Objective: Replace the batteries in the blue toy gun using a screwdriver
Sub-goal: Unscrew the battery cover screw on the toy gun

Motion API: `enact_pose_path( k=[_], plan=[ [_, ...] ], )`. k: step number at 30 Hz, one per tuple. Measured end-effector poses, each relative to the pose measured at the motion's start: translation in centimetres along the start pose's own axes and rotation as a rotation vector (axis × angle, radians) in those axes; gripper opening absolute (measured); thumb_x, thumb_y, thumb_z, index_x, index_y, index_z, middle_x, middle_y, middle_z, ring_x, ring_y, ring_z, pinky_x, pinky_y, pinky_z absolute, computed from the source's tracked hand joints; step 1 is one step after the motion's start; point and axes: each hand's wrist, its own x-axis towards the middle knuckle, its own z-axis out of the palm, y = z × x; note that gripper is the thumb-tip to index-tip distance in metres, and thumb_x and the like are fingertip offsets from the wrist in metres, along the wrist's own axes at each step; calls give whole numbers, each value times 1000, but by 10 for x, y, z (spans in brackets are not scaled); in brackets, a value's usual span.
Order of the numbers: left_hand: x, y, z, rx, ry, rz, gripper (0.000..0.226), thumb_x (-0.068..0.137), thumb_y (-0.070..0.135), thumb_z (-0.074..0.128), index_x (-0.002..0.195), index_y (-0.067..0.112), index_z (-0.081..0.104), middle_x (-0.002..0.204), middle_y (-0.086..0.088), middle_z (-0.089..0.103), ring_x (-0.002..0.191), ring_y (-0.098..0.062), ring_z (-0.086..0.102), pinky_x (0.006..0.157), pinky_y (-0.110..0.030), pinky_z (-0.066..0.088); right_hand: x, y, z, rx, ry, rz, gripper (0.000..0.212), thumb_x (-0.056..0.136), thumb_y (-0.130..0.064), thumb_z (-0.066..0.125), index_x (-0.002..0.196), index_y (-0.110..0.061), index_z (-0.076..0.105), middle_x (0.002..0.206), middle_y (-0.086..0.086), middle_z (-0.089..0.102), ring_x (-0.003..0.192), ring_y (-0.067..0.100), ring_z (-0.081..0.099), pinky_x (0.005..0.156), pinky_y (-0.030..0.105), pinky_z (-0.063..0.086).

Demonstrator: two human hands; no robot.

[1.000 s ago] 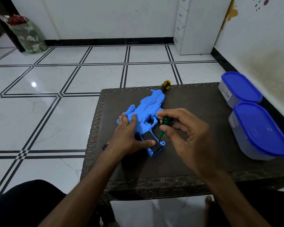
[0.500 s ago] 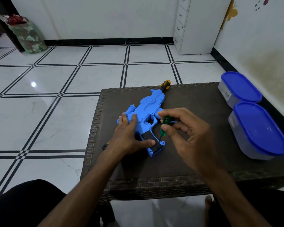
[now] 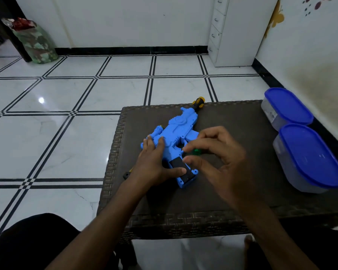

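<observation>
Blue toy gun (image 3: 176, 137): flat on wicker table (image 3: 232, 191), near its left edge | Left hand (image 3: 154, 164): spread flat on gun, thumb across black grip panel | Right hand (image 3: 220, 158): fingers pinching green screwdriver (image 3: 196, 152) just right of gun's grip | Two blue-lidded containers (image 3: 308, 158): well right of gun

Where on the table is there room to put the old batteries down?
The table is bare between the toy gun and the two tubs, and along the near edge beside the right hand. It is crowded around the gun's grip, where the left hand and the green screwdriver sit.
</observation>
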Motion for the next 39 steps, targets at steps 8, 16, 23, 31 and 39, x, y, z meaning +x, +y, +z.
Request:
enact_pose_path(
  k=[8, 16, 23, 31, 39],
  plan=[
    [-2, -1, 1, -5, 15, 1, 118, 74, 60, 71, 155, 19, -4, 160, -11, -22, 147, -24, -22, 119, -37, 2, -3, -6, -1, 119, -17, 88, 27, 90, 8, 60, 112, -6, 68, 113, -2, 71, 111, 8, 66, 94, 24, 53],
    [-3, -1, 0, -4, 4, 6, 117, 75, 59, 71, 155, 19, -4, 160, -12, -22, 147, -24, -22, 119, -38, 2, -1, -2, 2, -10, 30, -20, 19, 84, -6, 75, 103, -10, 75, 101, 3, 63, 94, 16, 66, 82, 32, 55],
    [-2, -1, 0, -2, 4, -4, 117, 75, 58, 71, 155, 20, -4, 160, -11, -23, 147, -24, -22, 119, -38, 1, -2, -8, 1, 24, -30, 14, 30, 88, 4, 60, 114, -6, 70, 118, -1, 69, 116, 8, 63, 96, 27, 52],
    [-2, -1, 0, -6, 0, 4, 117, 75, 60, 71, 155, 19, -5, 159, -12, -23, 146, -24, -23, 119, -38, 0, 3, 0, -1, -69, 13, -65, 23, 83, -6, 76, 106, -9, 75, 99, 3, 65, 90, 15, 67, 80, 29, 54],
    [-2, -1, 0, -7, 6, 7, 116, 76, 57, 71, 156, 18, -4, 160, -13, -21, 147, -25, -22, 119, -38, 1, 1, -4, -1, -5, -32, -11, 27, 86, 0, 68, 109, -11, 74, 121, 0, 67, 118, 11, 62, 99, 24, 48]
  ],
)
